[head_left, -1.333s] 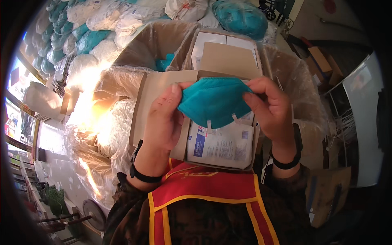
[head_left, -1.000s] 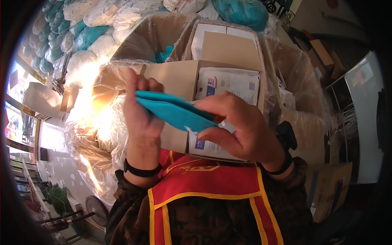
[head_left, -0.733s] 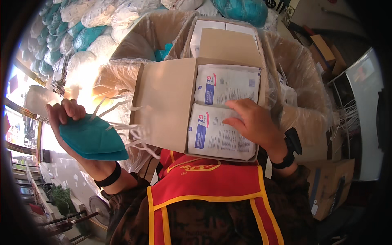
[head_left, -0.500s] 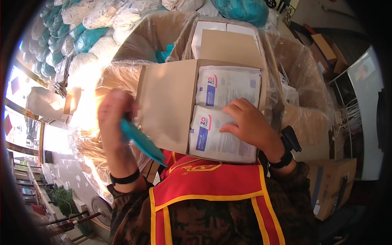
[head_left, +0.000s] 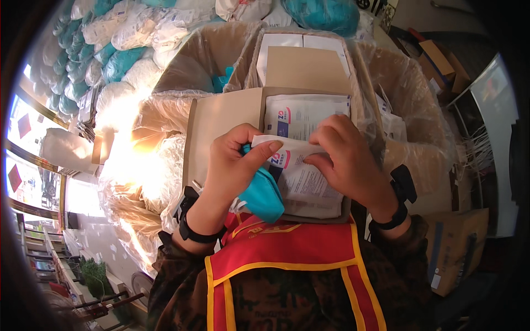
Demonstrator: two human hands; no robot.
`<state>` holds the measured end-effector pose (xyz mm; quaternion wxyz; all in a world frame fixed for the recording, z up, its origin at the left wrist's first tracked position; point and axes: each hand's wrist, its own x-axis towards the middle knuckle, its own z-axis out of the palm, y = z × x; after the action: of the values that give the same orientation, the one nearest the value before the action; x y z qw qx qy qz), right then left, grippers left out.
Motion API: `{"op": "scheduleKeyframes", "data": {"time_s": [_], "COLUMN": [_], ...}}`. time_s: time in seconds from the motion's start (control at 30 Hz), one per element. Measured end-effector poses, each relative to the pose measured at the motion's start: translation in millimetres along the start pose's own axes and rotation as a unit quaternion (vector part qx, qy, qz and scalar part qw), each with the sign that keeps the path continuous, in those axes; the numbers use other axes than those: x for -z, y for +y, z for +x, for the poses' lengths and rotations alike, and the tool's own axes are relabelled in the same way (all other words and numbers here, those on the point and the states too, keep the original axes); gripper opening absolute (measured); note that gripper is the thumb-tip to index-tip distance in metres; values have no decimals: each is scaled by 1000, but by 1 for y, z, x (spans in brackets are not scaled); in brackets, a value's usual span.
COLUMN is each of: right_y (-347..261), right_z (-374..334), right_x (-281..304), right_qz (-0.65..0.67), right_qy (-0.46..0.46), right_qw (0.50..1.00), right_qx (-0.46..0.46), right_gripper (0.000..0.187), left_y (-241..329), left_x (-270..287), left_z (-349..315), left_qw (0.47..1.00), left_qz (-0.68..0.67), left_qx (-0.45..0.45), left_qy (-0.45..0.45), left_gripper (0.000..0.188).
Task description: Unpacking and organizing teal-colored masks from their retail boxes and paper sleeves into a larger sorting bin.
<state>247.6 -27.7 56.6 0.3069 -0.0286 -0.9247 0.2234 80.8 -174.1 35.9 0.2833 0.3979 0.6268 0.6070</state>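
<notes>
Over the open brown cardboard box (head_left: 221, 118), the left hand (head_left: 234, 165) pinches a folded teal face mask (head_left: 264, 194), half hidden; the right hand (head_left: 348, 163) pinches a white printed paper pouch (head_left: 306, 176).

- Far left, clear plastic bags (head_left: 118, 41) of white and teal goods are heaped in a long bank; a full teal bag (head_left: 323, 14) lies at the far middle
- Large plastic-lined cartons (head_left: 207, 52) stand in the middle
- Left, strong sunlight burns out a patch of plastic (head_left: 124, 151); windows (head_left: 25, 124) run down the left edge
- Right, a white panel (head_left: 494, 149) stands upright; brown cardboard boxes (head_left: 458, 248) sit near and far
</notes>
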Motion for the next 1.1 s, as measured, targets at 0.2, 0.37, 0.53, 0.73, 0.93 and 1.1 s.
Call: {"op": "scheduleKeyframes", "data": {"time_s": [0.2, 0.37, 0.53, 0.73, 0.93, 1.1], "right_y": [-11, -10, -11, -13, -13, -11], "right_z": [13, 16, 17, 14, 12, 19], "right_x": [5, 11, 10, 0, -6, -9], "right_qz": [-22, -112, -6, -110, -3, 35], "right_qy": [29, 0, -15, 15, -3, -13], "right_qw": [999, 992, 1000, 993, 1000, 999], "right_qx": [23, 54, 1, 47, -3, 20], "right_gripper": [30, 21, 13, 17, 14, 11], "left_y": [5, 8, 8, 3, 2, 5], "left_x": [-18, -25, -26, -24, -27, -21], "left_z": [-2, -10, -13, -11, -15, -10], "left_qw": [984, 988, 985, 993, 992, 997], "left_qz": [95, 96, 95, 23, 8, -30], "left_qx": [-112, -98, -114, -76, -94, -54], "left_qy": [99, 78, 83, 86, 89, 49], "left_gripper": [14, 11, 12, 11, 13, 13]}}
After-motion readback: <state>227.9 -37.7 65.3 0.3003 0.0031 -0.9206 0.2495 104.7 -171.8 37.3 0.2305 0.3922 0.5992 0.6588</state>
